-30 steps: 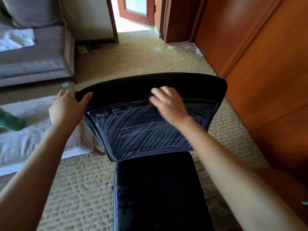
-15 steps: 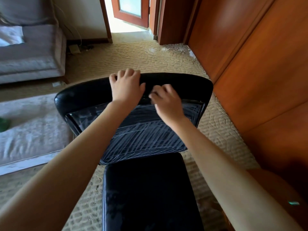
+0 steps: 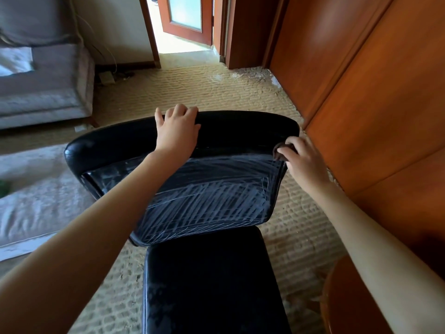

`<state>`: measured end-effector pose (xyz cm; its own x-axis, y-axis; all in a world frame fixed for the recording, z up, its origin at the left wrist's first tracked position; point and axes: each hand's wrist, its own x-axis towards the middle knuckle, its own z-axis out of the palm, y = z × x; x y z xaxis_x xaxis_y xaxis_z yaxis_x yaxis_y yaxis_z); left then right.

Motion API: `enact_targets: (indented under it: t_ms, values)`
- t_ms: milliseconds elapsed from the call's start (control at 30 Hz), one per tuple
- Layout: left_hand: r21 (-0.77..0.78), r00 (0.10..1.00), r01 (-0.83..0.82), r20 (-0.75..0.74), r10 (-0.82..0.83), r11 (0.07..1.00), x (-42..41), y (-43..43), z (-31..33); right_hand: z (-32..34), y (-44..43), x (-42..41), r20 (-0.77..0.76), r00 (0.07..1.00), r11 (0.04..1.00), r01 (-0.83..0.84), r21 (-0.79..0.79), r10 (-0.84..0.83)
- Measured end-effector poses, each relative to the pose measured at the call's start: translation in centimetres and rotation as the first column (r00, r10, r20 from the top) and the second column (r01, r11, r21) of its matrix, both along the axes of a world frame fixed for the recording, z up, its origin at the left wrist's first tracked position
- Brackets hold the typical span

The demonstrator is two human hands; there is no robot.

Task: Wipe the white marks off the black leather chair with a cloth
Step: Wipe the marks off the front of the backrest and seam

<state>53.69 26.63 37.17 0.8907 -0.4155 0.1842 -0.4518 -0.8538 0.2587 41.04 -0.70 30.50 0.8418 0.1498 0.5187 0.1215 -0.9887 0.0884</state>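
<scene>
Nearest, at 6 o'clock, is the black leather chair [image 3: 212,280]; white marks [image 3: 212,198] cross its backrest. Our left hand [image 3: 177,131] curls over the top edge. Our right hand [image 3: 302,160] pinches the cloth [image 3: 281,151] at the 2 o'clock corner, near the wooden panels [image 3: 373,104]. Open carpet [image 3: 192,92] lies at 12.

A tan, ribbed carpet [image 3: 216,92] covers the floor. The black leather chair [image 3: 212,280] stands on it in the middle. A grey sofa [image 3: 43,92] sits at the far left, with a pale quilted mat [image 3: 36,201] nearer on that side. White flecks [image 3: 250,77], perhaps dust or crumbs, lie scattered by the wooden wall panels. A small pale box [image 3: 107,78] lies beside the sofa.
</scene>
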Motion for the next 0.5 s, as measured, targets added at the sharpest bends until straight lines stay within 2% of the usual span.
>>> enact_targets:
  t_ms: [133,200,367,433,500]
  values:
    - [0.008,1.0,-0.02,0.023,0.02,1.0,-0.2,-0.4,-0.2,1.9,3.1,3.1,0.17,0.971,0.983,-0.177,0.055,0.165]
    - [0.001,0.999,-0.02,0.027,0.02,1.0,-0.1,-0.2,-0.4,3.0,4.2,5.1,0.19,0.96,0.977,-0.213,0.025,0.204]
    - [-0.039,0.999,0.017,0.041,-0.015,0.999,0.7,0.5,-0.6,1.0,0.2,3.8,0.174,0.975,0.99,-0.133,-0.053,0.141]
    - [-0.056,0.998,0.053,0.041,-0.051,0.997,1.3,0.8,-0.3,-0.4,-1.4,1.8,0.111,0.992,0.998,-0.058,-0.02,0.06]
    - [-0.09,0.997,0.08,0.018,-0.078,0.993,1.7,1.3,-0.1,-1.3,-1.7,0.5,0.044,0.999,0.997,0.028,0.078,-0.031]
